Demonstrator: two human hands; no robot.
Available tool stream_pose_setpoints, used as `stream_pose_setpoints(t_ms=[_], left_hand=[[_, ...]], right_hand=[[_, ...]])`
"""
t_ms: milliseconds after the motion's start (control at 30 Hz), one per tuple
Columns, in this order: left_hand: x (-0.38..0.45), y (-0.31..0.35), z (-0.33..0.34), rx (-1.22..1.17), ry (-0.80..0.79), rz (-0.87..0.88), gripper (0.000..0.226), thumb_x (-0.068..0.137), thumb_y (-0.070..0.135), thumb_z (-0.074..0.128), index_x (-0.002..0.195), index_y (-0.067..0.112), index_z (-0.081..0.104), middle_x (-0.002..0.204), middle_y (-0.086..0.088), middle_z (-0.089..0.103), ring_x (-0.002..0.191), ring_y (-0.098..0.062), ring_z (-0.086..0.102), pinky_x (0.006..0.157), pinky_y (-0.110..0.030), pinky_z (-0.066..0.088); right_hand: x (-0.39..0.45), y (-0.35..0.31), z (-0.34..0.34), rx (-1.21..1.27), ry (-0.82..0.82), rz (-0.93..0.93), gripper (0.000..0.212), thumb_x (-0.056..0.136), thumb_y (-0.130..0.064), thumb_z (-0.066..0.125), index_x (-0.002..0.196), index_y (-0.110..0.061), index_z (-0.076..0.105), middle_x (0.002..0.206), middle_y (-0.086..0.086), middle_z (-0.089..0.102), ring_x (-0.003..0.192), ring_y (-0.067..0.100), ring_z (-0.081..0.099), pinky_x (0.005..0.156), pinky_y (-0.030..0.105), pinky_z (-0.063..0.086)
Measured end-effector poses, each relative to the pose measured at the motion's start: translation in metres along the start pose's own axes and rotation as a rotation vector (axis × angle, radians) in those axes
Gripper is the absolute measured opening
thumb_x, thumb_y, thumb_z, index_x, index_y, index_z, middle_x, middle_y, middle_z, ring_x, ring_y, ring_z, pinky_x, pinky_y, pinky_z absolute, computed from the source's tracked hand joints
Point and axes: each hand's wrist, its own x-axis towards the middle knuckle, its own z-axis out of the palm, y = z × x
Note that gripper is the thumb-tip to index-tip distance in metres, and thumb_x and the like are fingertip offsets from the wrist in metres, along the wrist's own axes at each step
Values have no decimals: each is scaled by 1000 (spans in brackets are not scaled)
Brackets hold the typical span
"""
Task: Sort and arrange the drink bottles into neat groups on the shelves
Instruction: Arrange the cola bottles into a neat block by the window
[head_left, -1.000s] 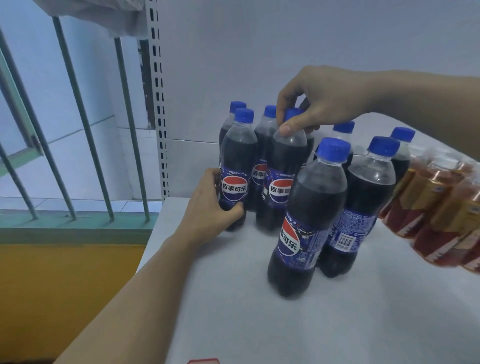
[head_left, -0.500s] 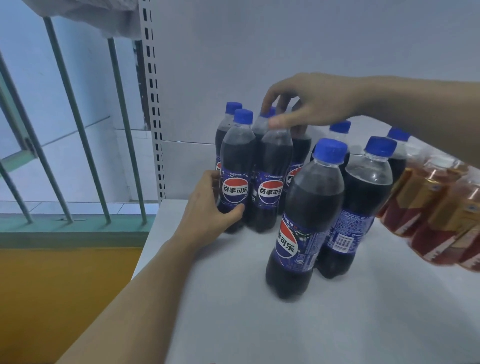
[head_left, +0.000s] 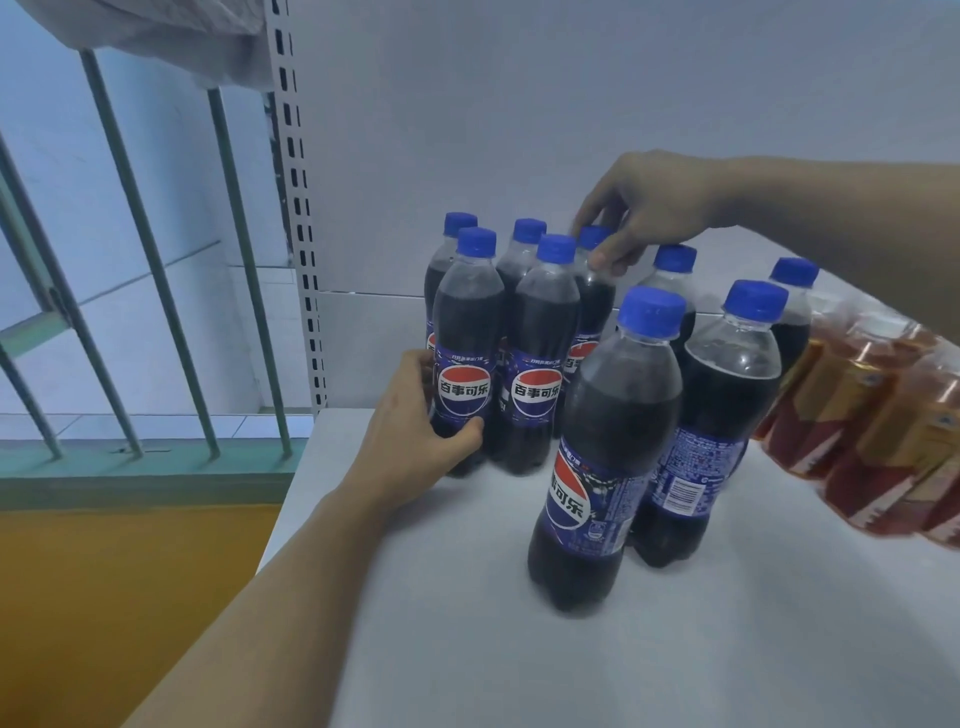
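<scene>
1. Shifted: the right hand (head_left: 647, 208) has slid from the front-row cap a second ago to a bottle further back, and the cola it steered now stands snug beside its neighbour
2. Right hand now pinches the neck of the back cola (head_left: 592, 291), thumb on the shoulder, fingers curled over the cap
3. Left hand (head_left: 415, 431) wraps the front-left cola (head_left: 467, 353) low on the label, thumb across the front, bracing the corner of the block
4. That block sits at the shelf's (head_left: 519, 649) back left, hard against the slotted upright (head_left: 298, 208): two colas in front with logos facing out, more tucked behind them, caps nearly level
5. Still loose: the near cola (head_left: 605, 452) stands forward on its own line, label turned sideways, with a second cola (head_left: 727, 410) touching its right side showing its barcode, and two more behind those
6. Tea bottles (head_left: 872, 431), amber with red and gold labels, are bunched at the right edge, leaning in this wide view; whether they are wrapped as a pack I cannot tell
7. My read: roughly halfway on the colas; the left group is squared, the right four need closing up and turning logo-forward, and the teas look untouched
8. Risk to watch: dragging that back cola by the neck could tip it into the tight rows
</scene>
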Motion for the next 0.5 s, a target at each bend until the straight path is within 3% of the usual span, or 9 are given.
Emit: stream_pose_setpoints(t_ms=[100,267,400,500], left_hand=[[0,1,0,6,3,3,63,74,36,78,124,37,41,113,32,57,103,16,58,78,-2,47],[1,3,1,-1,3,5,64,72,37,77,124,34,42,114,29,58,103,15,58,76,-3,47],[0,5,0,9,4,-4,65,69,44,74,124,35,41,114,28,59,101,15,58,72,-6,49],[0,4,1,17,2,-5,67,69,46,74,126,33,41,115,27,58,101,16,56,72,-8,51]], right_hand=[[-1,3,4,20,45,24,27,84,-27,83,108,-26,73,79,-7,79,66,11,76,70,25,55],[-10,-1,-1,69,6,91,34,85,-33,82,113,-25,65,86,0,80,71,16,78,80,37,59],[-35,-1,-18,-55,96,75,36,81,-57,76,101,-32,60,92,-6,75,75,14,74,65,32,52],[-56,-2,-19,-106,-99,34,21,81,-55,78,92,-39,69,91,-12,75,75,10,71,63,28,52]])
